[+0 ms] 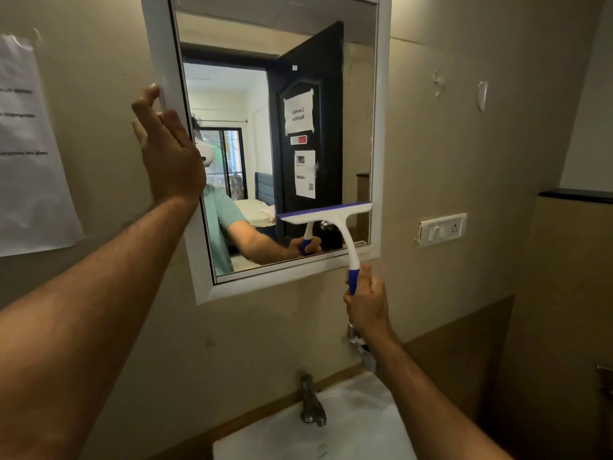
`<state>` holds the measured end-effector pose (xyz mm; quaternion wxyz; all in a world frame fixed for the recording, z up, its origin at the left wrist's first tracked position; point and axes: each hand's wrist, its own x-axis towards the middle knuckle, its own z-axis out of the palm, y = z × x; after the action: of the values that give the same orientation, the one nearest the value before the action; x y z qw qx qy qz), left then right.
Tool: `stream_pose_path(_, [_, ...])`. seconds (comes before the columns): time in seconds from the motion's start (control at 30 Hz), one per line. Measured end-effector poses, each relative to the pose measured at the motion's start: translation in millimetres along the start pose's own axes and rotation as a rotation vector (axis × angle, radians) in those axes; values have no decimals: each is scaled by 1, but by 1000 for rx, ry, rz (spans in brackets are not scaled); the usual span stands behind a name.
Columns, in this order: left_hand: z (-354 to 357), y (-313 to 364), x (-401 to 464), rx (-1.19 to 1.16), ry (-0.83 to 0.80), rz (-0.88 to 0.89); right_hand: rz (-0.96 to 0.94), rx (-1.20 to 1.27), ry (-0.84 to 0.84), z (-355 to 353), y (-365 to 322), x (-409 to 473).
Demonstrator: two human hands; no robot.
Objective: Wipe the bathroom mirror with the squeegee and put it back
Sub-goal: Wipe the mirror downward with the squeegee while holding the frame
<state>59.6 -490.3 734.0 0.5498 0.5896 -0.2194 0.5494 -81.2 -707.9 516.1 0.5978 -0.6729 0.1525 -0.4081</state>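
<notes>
A white-framed mirror (pixel 381 134) hangs on the beige wall above the sink. A white squeegee (pixel 335 216) with a blue blade edge and a blue grip lies against the lower right part of the glass, its blade slightly tilted. My right hand (pixel 366 302) is closed around the blue grip just below the mirror's bottom frame. My left hand (pixel 167 151) rests flat on the mirror's left frame edge, thumb raised, fingers on the frame. The glass reflects a black door with papers on it and my own arm.
A white sink (pixel 365 426) with a metal tap (pixel 311 403) sits under the mirror. A second metal fitting (pixel 361 350) is on the wall behind my right wrist. A switch plate (pixel 442 229) is to the right, a paper sheet (pixel 30 151) on the left wall.
</notes>
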Motion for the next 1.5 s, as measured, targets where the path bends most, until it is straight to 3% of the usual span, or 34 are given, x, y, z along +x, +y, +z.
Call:
stream_pose_path(0.4, [3, 0, 0, -3, 2, -1, -13, 17, 35, -3, -7, 6])
stream_pose_path(0.73, [2, 0, -2, 1, 0, -10, 81, 18, 50, -2, 35, -20])
stream_pose_path(0.97, [0, 3, -3, -5, 12, -8, -11, 43, 60, 9, -5, -8])
stream_pose_path(1.23, [5, -4, 1, -21, 23, 13, 77, -11, 39, 12, 33, -35])
stream_pose_path(1.5, [4, -7, 3, -69, 9, 31, -56, 66, -10, 47, -8, -39])
